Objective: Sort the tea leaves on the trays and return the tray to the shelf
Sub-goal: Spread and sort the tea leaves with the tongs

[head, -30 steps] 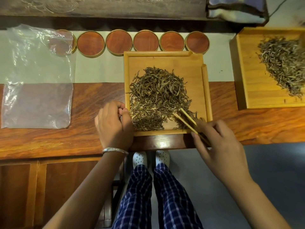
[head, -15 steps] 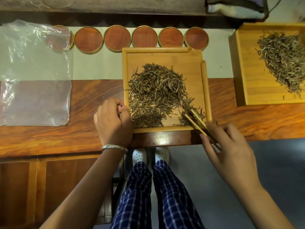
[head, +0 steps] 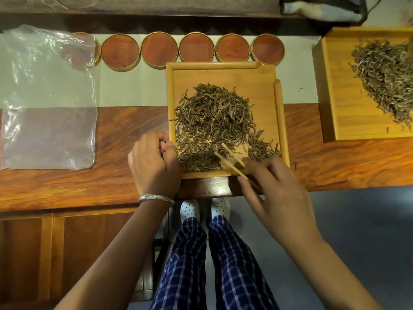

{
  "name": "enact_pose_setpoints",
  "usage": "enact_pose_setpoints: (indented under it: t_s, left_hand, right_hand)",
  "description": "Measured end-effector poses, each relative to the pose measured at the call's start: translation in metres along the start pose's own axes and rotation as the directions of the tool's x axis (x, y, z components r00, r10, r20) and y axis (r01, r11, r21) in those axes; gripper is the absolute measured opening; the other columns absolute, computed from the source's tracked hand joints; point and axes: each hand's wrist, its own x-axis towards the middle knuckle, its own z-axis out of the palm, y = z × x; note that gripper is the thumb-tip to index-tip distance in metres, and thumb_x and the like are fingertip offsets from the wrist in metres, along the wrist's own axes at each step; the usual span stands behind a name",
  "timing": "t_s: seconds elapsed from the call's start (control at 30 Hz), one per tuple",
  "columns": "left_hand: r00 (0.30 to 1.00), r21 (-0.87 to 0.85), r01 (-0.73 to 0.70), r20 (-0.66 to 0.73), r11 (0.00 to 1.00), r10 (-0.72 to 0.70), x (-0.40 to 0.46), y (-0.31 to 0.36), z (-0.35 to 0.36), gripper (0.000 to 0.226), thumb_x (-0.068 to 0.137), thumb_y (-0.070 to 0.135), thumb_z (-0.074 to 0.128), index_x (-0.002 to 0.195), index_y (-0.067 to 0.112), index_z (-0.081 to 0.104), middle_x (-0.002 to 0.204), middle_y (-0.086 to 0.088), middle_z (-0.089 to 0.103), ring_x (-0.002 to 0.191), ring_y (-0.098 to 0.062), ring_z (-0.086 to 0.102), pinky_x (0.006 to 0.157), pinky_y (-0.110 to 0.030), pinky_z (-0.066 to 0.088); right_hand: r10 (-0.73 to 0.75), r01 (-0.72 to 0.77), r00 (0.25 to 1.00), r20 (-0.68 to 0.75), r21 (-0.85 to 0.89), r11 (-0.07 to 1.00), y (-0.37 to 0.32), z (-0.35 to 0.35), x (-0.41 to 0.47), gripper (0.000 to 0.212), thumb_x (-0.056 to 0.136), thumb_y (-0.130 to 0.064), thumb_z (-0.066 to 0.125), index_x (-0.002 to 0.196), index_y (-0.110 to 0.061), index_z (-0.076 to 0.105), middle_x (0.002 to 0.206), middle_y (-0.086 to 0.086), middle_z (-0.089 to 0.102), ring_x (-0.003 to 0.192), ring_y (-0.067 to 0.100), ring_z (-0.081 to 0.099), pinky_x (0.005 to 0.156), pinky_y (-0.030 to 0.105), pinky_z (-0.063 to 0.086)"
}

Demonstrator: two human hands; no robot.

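A square bamboo tray (head: 263, 86) lies on the wooden table in front of me with a heap of dark tea leaves (head: 212, 121) in it. A small separate clump of leaves (head: 262, 148) sits in the tray's near right corner. My right hand (head: 274, 193) holds bamboo tweezers (head: 230, 157), whose tips rest in the leaves between heap and clump. My left hand (head: 154, 164) is curled at the tray's near left corner, thumb against the rim.
A second bamboo tray (head: 335, 90) with paler tea leaves (head: 388, 74) lies at the right. A row of round wooden lids (head: 196, 50) lines the back edge. A clear plastic bag (head: 44, 97) lies at the left. My legs and white shoes show below the table edge.
My right hand swept a few leaves to the near right corner, forming the small clump, then brought the tweezers back left into the heap. The left hand has stayed put.
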Motion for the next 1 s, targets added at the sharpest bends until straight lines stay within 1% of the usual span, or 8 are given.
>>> enact_pose_setpoints:
  t_s: [0.1, 0.2, 0.3, 0.4, 0.57, 0.73, 0.9, 1.0]
  left_hand:
    - [1.000, -0.004, 0.001, -0.004, 1.000, -0.001, -0.001, 0.000, 0.000, 0.006, 0.081, 0.022, 0.041, 0.079, 0.022, 0.047, 0.074, 0.004, 0.047, 0.075, -0.017, 0.041, 0.074, -0.028, 0.021]
    - [1.000, -0.008, -0.012, -0.014, 1.000, 0.011, -0.001, -0.001, -0.001, 0.007, 0.081, 0.022, 0.041, 0.080, 0.021, 0.049, 0.074, 0.005, 0.047, 0.074, -0.016, 0.040, 0.072, -0.026, 0.019]
    - [0.999, -0.004, -0.035, -0.020, 0.999, 0.035, -0.001, -0.001, -0.001, 0.007, 0.082, 0.021, 0.041, 0.080, 0.021, 0.048, 0.074, 0.005, 0.047, 0.072, -0.015, 0.039, 0.070, -0.025, 0.017]
    - [0.999, -0.008, -0.041, -0.023, 0.999, 0.040, -0.001, -0.001, -0.001, 0.007, 0.082, 0.020, 0.042, 0.080, 0.020, 0.049, 0.073, 0.005, 0.047, 0.071, -0.014, 0.039, 0.069, -0.024, 0.017]
    - [0.999, -0.016, -0.039, -0.019, 0.999, 0.039, -0.001, -0.001, -0.001, 0.006, 0.083, 0.020, 0.043, 0.079, 0.023, 0.046, 0.072, 0.005, 0.046, 0.071, -0.014, 0.038, 0.069, -0.024, 0.017]
    - [0.996, -0.012, -0.082, -0.045, 0.997, 0.081, -0.001, -0.002, 0.000, 0.013, 0.084, 0.021, 0.039, 0.080, 0.017, 0.050, 0.073, 0.004, 0.046, 0.070, -0.015, 0.038, 0.069, -0.026, 0.020]
    - [0.996, -0.009, -0.080, -0.042, 0.997, 0.079, -0.002, -0.002, 0.000, 0.010, 0.084, 0.020, 0.041, 0.081, 0.017, 0.051, 0.072, 0.004, 0.045, 0.070, -0.015, 0.038, 0.068, -0.026, 0.019]
    - [0.996, -0.011, -0.083, -0.041, 0.996, 0.082, -0.001, -0.002, -0.001, 0.014, 0.084, 0.023, 0.039, 0.081, 0.017, 0.051, 0.073, 0.005, 0.045, 0.070, -0.013, 0.037, 0.069, -0.026, 0.019]
  right_hand:
    - [-0.015, 0.015, 0.999, 0.028, -0.008, 1.000, -0.005, 0.007, 0.006, 0.029, 0.090, -0.026, 0.057, 0.113, -0.010, 0.065, 0.090, 0.006, 0.056, 0.078, 0.018, 0.055, 0.050, 0.025, 0.045]
    - [0.027, -0.026, 0.999, 0.027, -0.044, 0.999, 0.004, 0.004, 0.001, 0.031, 0.089, -0.026, 0.058, 0.114, -0.009, 0.066, 0.088, 0.005, 0.056, 0.076, 0.017, 0.054, 0.053, 0.019, 0.038]
    - [0.059, -0.059, 0.998, 0.001, -0.025, 0.998, 0.009, -0.003, -0.004, 0.032, 0.090, -0.027, 0.057, 0.114, -0.009, 0.066, 0.089, 0.004, 0.055, 0.077, 0.016, 0.053, 0.058, 0.020, 0.039]
    - [0.007, -0.007, 1.000, 0.010, 0.001, 1.000, -0.007, 0.004, 0.005, 0.028, 0.090, -0.025, 0.058, 0.112, -0.010, 0.066, 0.089, 0.004, 0.054, 0.076, 0.014, 0.051, 0.053, 0.019, 0.038]
    - [-0.009, 0.009, 0.996, 0.093, -0.003, 1.000, -0.021, 0.016, 0.012, 0.029, 0.090, -0.025, 0.058, 0.114, -0.010, 0.064, 0.092, 0.007, 0.056, 0.080, 0.020, 0.055, 0.051, 0.029, 0.050]
    - [0.060, -0.060, 0.998, 0.023, 0.007, 0.998, 0.004, 0.001, -0.004, 0.030, 0.090, -0.025, 0.058, 0.114, -0.008, 0.065, 0.089, 0.005, 0.053, 0.077, 0.017, 0.052, 0.057, 0.021, 0.036]
    - [0.077, -0.077, 0.995, -0.070, -0.003, 0.997, 0.004, -0.006, 0.022, 0.029, 0.091, -0.025, 0.059, 0.114, -0.009, 0.064, 0.089, 0.008, 0.054, 0.077, 0.021, 0.055, 0.050, 0.024, 0.041]
    - [0.065, -0.068, 0.996, -0.064, -0.050, 0.996, -0.001, -0.004, 0.042, 0.028, 0.092, -0.024, 0.059, 0.114, -0.009, 0.064, 0.089, 0.010, 0.054, 0.076, 0.021, 0.054, 0.047, 0.026, 0.043]
